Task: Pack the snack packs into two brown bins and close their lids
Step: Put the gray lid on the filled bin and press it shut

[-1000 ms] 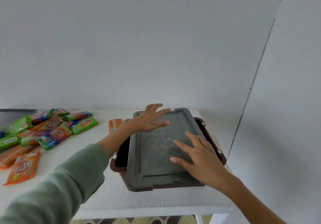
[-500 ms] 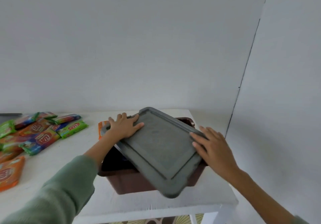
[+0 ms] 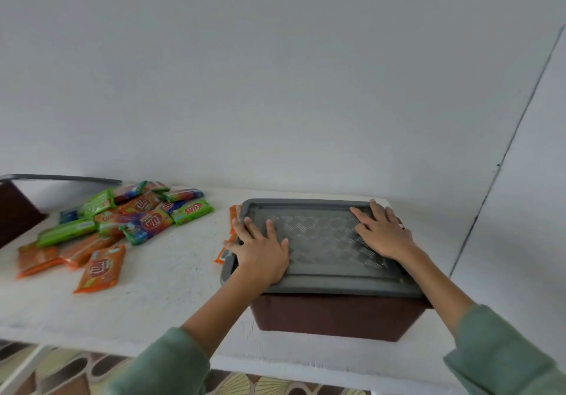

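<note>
Grey patterned plastic lid [image 3: 321, 241] seated on brown plastic bin [image 3: 337, 315].
Left hand [image 3: 260, 252] and right hand [image 3: 382, 232] are laid spread, palm-down, at opposite ends, likely for even seating; colourful foil snack packs [image 3: 147, 220] are left loose on the white table [image 3: 171, 287].

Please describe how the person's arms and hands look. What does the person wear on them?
Both arms wear soft, muted green long sleeves: the left sleeve and the right sleeve end below the elbow, so the forearms are bare. The left hand and the right hand are bare too, without gloves. No ring, watch or bracelet shows.
</note>
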